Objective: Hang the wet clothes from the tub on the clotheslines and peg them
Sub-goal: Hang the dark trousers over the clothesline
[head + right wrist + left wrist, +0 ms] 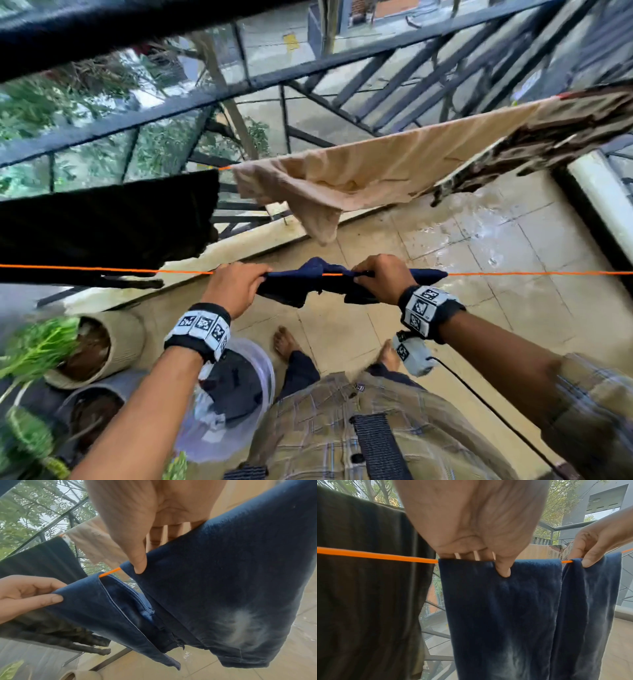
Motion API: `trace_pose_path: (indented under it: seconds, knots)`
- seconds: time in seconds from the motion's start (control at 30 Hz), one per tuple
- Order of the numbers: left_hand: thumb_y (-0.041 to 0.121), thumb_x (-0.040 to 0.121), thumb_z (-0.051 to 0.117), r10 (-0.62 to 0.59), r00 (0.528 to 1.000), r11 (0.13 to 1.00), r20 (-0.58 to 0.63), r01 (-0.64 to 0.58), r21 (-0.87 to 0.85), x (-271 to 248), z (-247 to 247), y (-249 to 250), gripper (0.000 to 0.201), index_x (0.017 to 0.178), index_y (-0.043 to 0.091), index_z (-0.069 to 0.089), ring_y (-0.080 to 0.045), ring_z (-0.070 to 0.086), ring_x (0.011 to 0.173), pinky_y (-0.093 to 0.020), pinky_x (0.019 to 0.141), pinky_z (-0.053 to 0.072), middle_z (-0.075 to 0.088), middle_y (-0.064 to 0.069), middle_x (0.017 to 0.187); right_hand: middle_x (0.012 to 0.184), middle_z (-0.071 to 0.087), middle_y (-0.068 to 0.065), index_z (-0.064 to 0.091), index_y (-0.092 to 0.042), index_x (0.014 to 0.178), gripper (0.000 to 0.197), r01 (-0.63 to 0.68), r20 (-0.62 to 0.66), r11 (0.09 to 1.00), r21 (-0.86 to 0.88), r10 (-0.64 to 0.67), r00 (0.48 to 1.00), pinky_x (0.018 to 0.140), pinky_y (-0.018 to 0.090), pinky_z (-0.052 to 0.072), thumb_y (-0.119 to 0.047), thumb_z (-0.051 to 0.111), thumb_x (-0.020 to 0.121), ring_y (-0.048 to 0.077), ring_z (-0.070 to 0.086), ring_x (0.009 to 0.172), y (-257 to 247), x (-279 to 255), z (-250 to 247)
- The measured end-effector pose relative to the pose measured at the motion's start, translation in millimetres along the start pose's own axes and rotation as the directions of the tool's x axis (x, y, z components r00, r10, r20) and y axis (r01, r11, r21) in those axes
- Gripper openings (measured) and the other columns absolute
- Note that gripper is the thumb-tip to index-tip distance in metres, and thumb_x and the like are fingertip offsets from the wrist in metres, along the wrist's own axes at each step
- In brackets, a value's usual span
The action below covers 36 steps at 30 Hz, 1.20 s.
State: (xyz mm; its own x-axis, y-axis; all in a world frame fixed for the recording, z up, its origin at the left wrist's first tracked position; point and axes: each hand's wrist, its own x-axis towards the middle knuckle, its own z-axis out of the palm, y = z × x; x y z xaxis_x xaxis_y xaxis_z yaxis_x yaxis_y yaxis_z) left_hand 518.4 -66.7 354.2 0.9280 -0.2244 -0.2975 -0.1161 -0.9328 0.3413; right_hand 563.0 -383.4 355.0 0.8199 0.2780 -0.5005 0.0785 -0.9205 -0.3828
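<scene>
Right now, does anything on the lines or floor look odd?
Mostly tidy. The beige cloth on the far line hangs bunched, one corner drooping. The tiled floor shows wet patches. No pegs visible on the navy blue garment both hands hold.

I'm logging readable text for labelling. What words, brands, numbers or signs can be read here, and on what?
No readable text in any view.
Left wristband: black-and-white square marker patterns, no letters.
Right wristband: the same patterns.
Yellow sign on the far wall: too blurred to read.
</scene>
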Motion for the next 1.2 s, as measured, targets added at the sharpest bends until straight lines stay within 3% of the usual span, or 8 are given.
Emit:
trace_pose_path:
  seconds: [0.13,0.37,0.47,0.6,0.77,0.87,1.07,1.2]
  knots:
    - [0.034,0.089,0.037,0.016,0.998,1.0,-0.053,-0.016,0.0,-30.3,-16.6,-72.5,0.038,0.109,0.026,0.069,-0.03,0.068,0.088,-0.04,0.076,0.052,0.074,0.0,0.097,0.088,0.073,0.0,0.076,-0.028,0.096,0.016,0.082,0.049,0.997,0.01,-0.082,0.995,0.063,0.028,0.039,-0.034,0.065,0.086,0.022,0.065,0.082,-63.7,16.2,16.3]
    - [0.026,0.089,0.051,-0.041,0.997,0.991,-0.062,0.049,0.128,-80.2,-50.5,-172.7,0.021,0.102,0.026,0.067,-0.028,0.065,0.079,-0.038,0.075,0.044,0.07,0.002,0.085,0.076,0.07,-0.001,0.074,-0.026,0.085,0.016,0.272,0.192,0.961,-0.051,-0.258,0.947,0.059,0.031,0.047,-0.038,0.064,0.084,0.022,0.063,0.07,-178.2,46.2,43.5]
    - [0.011,0.083,0.066,-0.024,0.994,0.988,-0.108,0.04,0.146,-94.8,-63.1,-202.7,0.019,0.099,0.021,0.069,-0.03,0.064,0.074,-0.04,0.076,0.048,0.068,0.0,0.081,0.077,0.072,0.003,0.071,-0.023,0.083,0.015,0.319,0.242,0.947,-0.035,-0.302,0.922,0.062,0.037,0.053,-0.034,0.061,0.085,0.026,0.065,0.07,-225.6,57.3,53.1]
    - [0.007,0.075,0.068,-0.038,0.984,0.975,-0.172,0.074,0.207,-111.1,-85.0,-247.5,0.019,0.091,0.018,0.069,-0.03,0.065,0.071,-0.044,0.086,0.05,0.066,-0.004,0.075,0.071,0.061,0.004,0.069,-0.024,0.086,0.013,0.414,0.226,0.908,-0.062,-0.392,0.892,0.062,0.035,0.046,-0.034,0.06,0.087,0.029,0.056,0.071,-283.7,73.7,63.7]
    - [-0.001,0.067,0.078,-0.122,0.979,0.942,-0.163,0.166,0.29,-133.1,-117.2,-296.7,0.025,0.083,0.016,0.068,-0.031,0.066,0.069,-0.041,0.087,0.045,0.065,-0.008,0.069,0.08,0.067,0.007,0.069,-0.022,0.086,0.019,0.486,0.223,0.864,-0.134,-0.451,0.864,0.061,0.03,0.036,-0.039,0.061,0.085,0.033,0.062,0.081,-349.3,91.9,78.3]
    - [0.001,0.075,0.073,-0.223,0.966,0.919,-0.127,0.252,0.302,-147.4,-138.3,-330.1,0.02,0.089,0.015,0.069,-0.034,0.064,0.077,-0.044,0.083,0.046,0.069,-0.01,0.077,0.088,0.069,0.006,0.068,-0.023,0.087,0.022,0.523,0.211,0.837,-0.162,-0.489,0.847,0.064,0.031,0.043,-0.044,0.063,0.084,0.032,0.064,0.086,-389.3,103.7,87.6]
    - [0.005,0.081,0.067,-0.364,0.912,0.878,-0.187,0.403,0.258,-171.5,-171.7,-384.5,0.021,0.097,0.018,0.069,-0.035,0.062,0.094,-0.047,0.096,0.042,0.071,-0.009,0.09,0.096,0.07,0.004,0.069,-0.025,0.093,0.028,0.621,0.182,0.76,-0.191,-0.594,0.784,0.065,0.03,0.04,-0.051,0.062,0.084,0.032,0.066,0.092,-461.2,127.3,100.2]
    - [0.016,0.078,0.073,-0.396,0.891,0.851,-0.223,0.447,0.277,-167.7,-167.4,-375.7,0.032,0.109,0.016,0.069,-0.035,0.056,0.109,-0.047,0.105,0.037,0.067,-0.01,0.104,0.093,0.068,0.007,0.064,-0.021,0.083,0.026,0.594,0.194,0.789,-0.159,-0.565,0.802,0.065,0.03,0.039,-0.047,0.064,0.085,0.033,0.065,0.089,-489.3,132.1,108.8]
